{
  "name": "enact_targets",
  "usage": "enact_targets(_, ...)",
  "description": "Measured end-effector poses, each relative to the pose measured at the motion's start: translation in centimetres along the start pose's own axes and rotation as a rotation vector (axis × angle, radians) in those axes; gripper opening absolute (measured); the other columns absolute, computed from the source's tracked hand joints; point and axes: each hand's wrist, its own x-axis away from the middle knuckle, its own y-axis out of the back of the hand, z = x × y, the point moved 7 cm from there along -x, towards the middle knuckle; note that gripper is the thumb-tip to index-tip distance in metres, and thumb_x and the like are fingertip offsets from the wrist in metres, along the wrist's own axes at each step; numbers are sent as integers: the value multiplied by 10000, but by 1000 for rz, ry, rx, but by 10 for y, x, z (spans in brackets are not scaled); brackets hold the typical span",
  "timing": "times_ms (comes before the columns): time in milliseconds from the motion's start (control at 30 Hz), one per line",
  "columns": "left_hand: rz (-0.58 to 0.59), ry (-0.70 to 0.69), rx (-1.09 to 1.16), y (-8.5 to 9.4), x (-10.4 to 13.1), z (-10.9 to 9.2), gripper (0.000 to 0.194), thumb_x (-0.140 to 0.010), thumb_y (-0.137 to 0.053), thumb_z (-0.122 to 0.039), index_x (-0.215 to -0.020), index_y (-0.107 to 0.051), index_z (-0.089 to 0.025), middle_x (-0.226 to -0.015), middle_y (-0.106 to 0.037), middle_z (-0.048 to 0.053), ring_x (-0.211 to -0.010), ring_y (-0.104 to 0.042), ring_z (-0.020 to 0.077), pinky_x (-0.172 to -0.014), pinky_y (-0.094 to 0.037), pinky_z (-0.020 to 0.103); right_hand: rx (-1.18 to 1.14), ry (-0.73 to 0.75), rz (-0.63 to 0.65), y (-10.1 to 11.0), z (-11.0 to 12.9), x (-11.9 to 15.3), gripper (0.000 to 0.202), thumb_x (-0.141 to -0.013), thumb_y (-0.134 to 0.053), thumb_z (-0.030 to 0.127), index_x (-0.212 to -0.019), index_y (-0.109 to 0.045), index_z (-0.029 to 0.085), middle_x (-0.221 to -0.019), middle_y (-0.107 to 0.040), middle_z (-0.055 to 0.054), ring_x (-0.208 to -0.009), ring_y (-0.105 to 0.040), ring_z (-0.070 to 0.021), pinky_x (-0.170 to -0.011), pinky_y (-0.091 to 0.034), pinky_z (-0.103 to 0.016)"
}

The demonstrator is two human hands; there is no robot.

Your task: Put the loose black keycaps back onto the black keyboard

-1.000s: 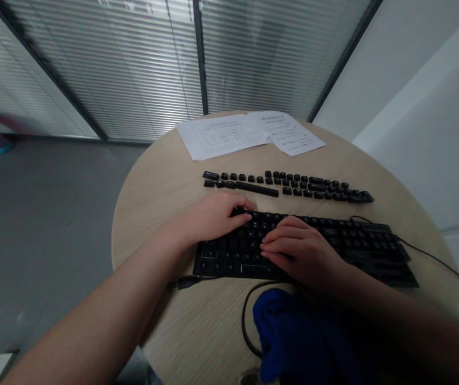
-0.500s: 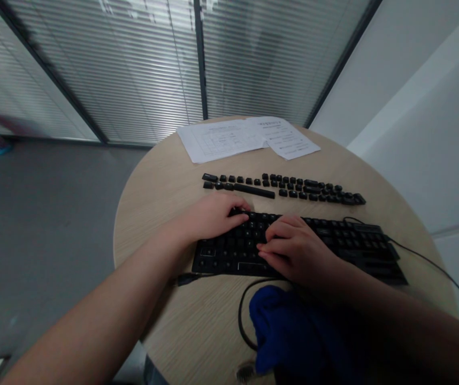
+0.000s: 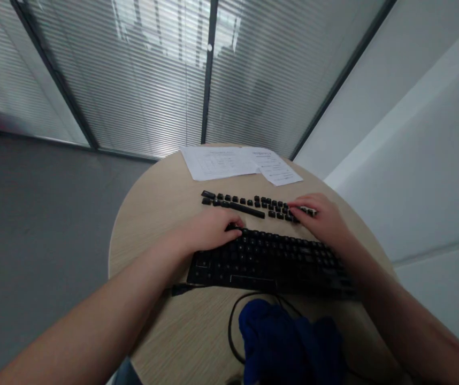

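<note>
A black keyboard (image 3: 253, 262) lies on the round wooden table, many of its switches showing without caps on the lower left. My left hand (image 3: 211, 230) rests at its back left edge, fingers curled over the rim and thumb on top. Beyond the keyboard, loose black keycaps (image 3: 280, 216) lie in rows, with the long spacebar (image 3: 247, 209) among them. My right hand (image 3: 320, 214) reaches over the right end of these rows, thumb and fingertips close together at a keycap and hiding several others.
Printed sheets of paper (image 3: 221, 163) lie at the table's far edge. A dark blue cloth (image 3: 281, 337) sits nearest me, beside a looped black cable (image 3: 231, 331). Glass panels with blinds (image 3: 149, 80) stand behind the table, and a white wall (image 3: 414, 160) on the right.
My right hand has left the middle of the keyboard and moved forward and right to the loose keycaps. My left hand stays at the keyboard's back edge. The head view has tilted slightly upward.
</note>
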Motion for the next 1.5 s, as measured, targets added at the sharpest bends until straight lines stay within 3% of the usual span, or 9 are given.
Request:
enact_targets(133, -19, 2, -10, 1, -1, 1, 192, -906, -574, -296, -993, -734, -237, -1030, -762, 65, -942, -683, 231, -880, -512, 368, -6, -119, 183, -39, -33, -32, 154, -903, -691, 285, -981, -813, 234, -1005, -766, -57, -1014, -686, -244, -972, -518, -415)
enact_targets(367, -9, 21, -5, -1, -1, 5, 194, -899, -580, -281, -993, -738, -218, -1022, -763, 73, -942, -685, 245, -871, -512, 385, 14, -303, 424, -97, -52, -75, 124, -866, -761, 270, -957, -829, 221, -1001, -779, -64, -999, -707, -249, -976, -529, -403)
enact_targets(667, -32, 17, 2, 3, 0, 4, 193, -902, -574, -287, -990, -735, -229, -1015, -754, 68, -897, -669, 228, -832, -510, 364, -2, -274, 495, -117, -49, -86, 144, -836, -784, 246, -974, -821, 224, -998, -777, -48, -963, -703, -217, -908, -537, -353)
enact_targets(967, 0, 20, 10, 3, -1, 5, 236, -919, -561, -299, -1040, -745, -216, -1059, -750, 77, -988, -671, 256, -900, -505, 396, 9, -239, 525, -131, -51, -89, 134, -834, -778, 228, -961, -821, 226, -920, -770, -37, -891, -689, -200, -830, -517, -320)
enact_targets(1067, -2, 31, 18, 5, -1, 4, 228, -916, -563, -292, -1029, -747, -217, -1031, -752, 70, -959, -673, 245, -874, -502, 382, 46, -235, 478, -122, -46, -91, 165, -833, -773, 232, -991, -818, 225, -914, -763, -46, -872, -682, -198, -826, -516, -323)
enact_targets(1200, 2, 28, 18, 6, -2, 2, 228, -913, -569, -298, -1030, -746, -214, -1005, -755, 63, -913, -671, 228, -828, -497, 358, 7, -184, 279, -72, -20, -75, 150, -849, -756, 267, -981, -813, 224, -882, -756, -41, -850, -683, -201, -852, -527, -344)
enact_targets(1367, -1, 24, 18, 6, -3, 1, 229, -915, -574, -309, -1031, -749, -217, -1006, -759, 58, -927, -676, 233, -826, -495, 356, -237, -81, 234, -20, 42, -1, 110, -887, -725, 304, -928, -796, 230, -948, -773, -26, -881, -725, -195, -868, -570, -330)
enact_targets(1500, 28, 17, 15, 2, -4, -1, 211, -913, -586, -297, -1032, -744, -224, -1033, -762, 52, -949, -684, 230, -834, -497, 349, -297, 60, 272, -22, 86, 47, 83, -925, -693, 213, -936, -774, 228, -979, -774, -13, -901, -728, -170, -847, -575, -295)
